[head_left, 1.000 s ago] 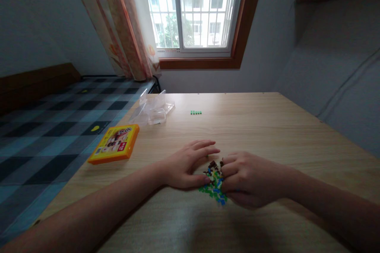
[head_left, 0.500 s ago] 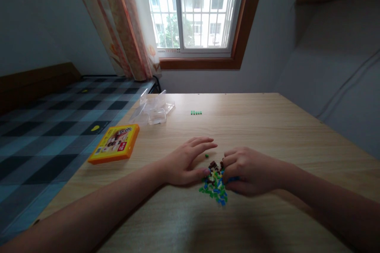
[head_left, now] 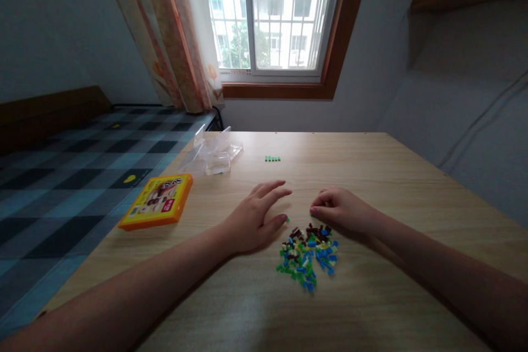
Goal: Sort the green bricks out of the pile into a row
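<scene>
A heap of small building bricks in green, blue, brown, yellow and white lies on the table in front of me. Just beyond its left side rests my left hand, fingers spread and holding nothing. By its thumb tip is a single green brick, partly hidden. My right hand is beyond the heap on the right, thumb and forefinger pinched on a small green brick that barely shows. Farther back, several green bricks stand in a short row.
An orange and yellow box with a printed lid lies at the table's left edge. Behind it are clear plastic trays. A bed with a checked cover adjoins the left side. The window is beyond the wooden table.
My right hand has left the heap, moving away from me with a green brick pinched in it. My left hand has drawn slightly left, off the heap. More bricks are now uncovered.
</scene>
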The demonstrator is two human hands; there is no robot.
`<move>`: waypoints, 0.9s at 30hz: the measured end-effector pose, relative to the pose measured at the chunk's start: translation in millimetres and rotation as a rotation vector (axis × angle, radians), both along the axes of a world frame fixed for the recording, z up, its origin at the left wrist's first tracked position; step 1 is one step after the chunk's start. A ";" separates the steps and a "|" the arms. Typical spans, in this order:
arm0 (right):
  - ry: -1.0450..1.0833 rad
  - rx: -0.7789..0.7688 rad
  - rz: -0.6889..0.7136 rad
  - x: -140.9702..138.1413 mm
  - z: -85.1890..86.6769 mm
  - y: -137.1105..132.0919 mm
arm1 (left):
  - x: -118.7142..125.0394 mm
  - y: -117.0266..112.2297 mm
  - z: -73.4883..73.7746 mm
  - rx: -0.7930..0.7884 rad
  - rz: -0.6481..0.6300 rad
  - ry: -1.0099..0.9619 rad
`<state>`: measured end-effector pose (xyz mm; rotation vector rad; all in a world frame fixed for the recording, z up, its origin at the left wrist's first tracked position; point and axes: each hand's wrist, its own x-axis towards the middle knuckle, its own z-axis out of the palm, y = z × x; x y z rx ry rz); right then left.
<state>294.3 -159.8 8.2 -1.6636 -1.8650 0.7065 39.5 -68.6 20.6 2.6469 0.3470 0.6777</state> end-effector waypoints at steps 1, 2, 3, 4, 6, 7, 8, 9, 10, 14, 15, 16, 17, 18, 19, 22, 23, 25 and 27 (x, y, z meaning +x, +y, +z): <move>-0.024 0.024 0.011 0.1 0.2 0.3 | 0.1 0.6 -0.8 0.005 0.006 0.000; -0.043 0.051 0.013 0.1 0.6 0.6 | 0.2 1.2 -1.3 0.008 0.009 0.003; -0.056 0.075 0.005 0.3 1.2 0.7 | 0.2 1.6 -1.5 0.010 0.011 0.007; -0.066 0.092 -0.010 0.6 1.6 0.9 | 0.3 1.9 -1.5 0.012 0.010 0.010; -0.084 0.115 -0.050 2.2 1.6 1.4 | 0.2 1.9 -0.9 0.014 0.011 0.012; -0.089 0.122 -0.069 3.4 1.1 1.7 | 0.2 1.7 -0.4 0.016 0.010 0.014; -0.091 0.130 -0.085 4.8 0.1 2.2 | 0.2 1.4 0.2 0.019 0.008 0.011; -0.092 0.139 -0.095 6.3 -1.2 2.7 | 0.2 1.1 0.8 0.024 0.003 0.006; -0.093 0.152 -0.100 7.8 -2.9 3.4 | 0.3 0.7 1.4 0.031 -0.001 -0.004; -0.145 0.234 -0.095 13.6 -10.9 7.2 | 1.2 -1.9 4.1 0.065 -0.037 -0.056; -0.160 0.262 -0.098 14.6 -12.6 8.1 | 1.6 -2.9 5.0 0.075 -0.064 -0.059; -0.170 0.285 -0.105 15.3 -13.9 8.9 | 2.0 -4.2 5.9 0.088 -0.100 -0.057; -0.173 0.302 -0.112 15.7 -14.8 9.5 | 2.3 -5.7 6.9 0.108 -0.139 -0.048; -0.171 0.312 -0.116 15.8 -15.2 9.8 | 2.5 -7.4 7.9 0.140 -0.177 -0.033; -0.165 0.317 -0.115 15.5 -15.2 9.8 | 2.6 -9.3 8.9 0.185 -0.210 -0.011; -0.130 0.326 -0.087 13.9 -14.4 8.6 | 2.0 -15.9 11.1 0.338 -0.271 0.049; -0.116 0.330 -0.066 13.5 -14.2 8.1 | 1.7 -18.4 11.5 0.375 -0.287 0.058; -0.087 0.351 -0.007 13.1 -14.5 7.0 | 0.9 -23.1 11.8 0.412 -0.319 0.053; -0.059 0.391 0.066 13.2 -15.4 6.2 | 0.5 -27.2 11.7 0.424 -0.353 0.047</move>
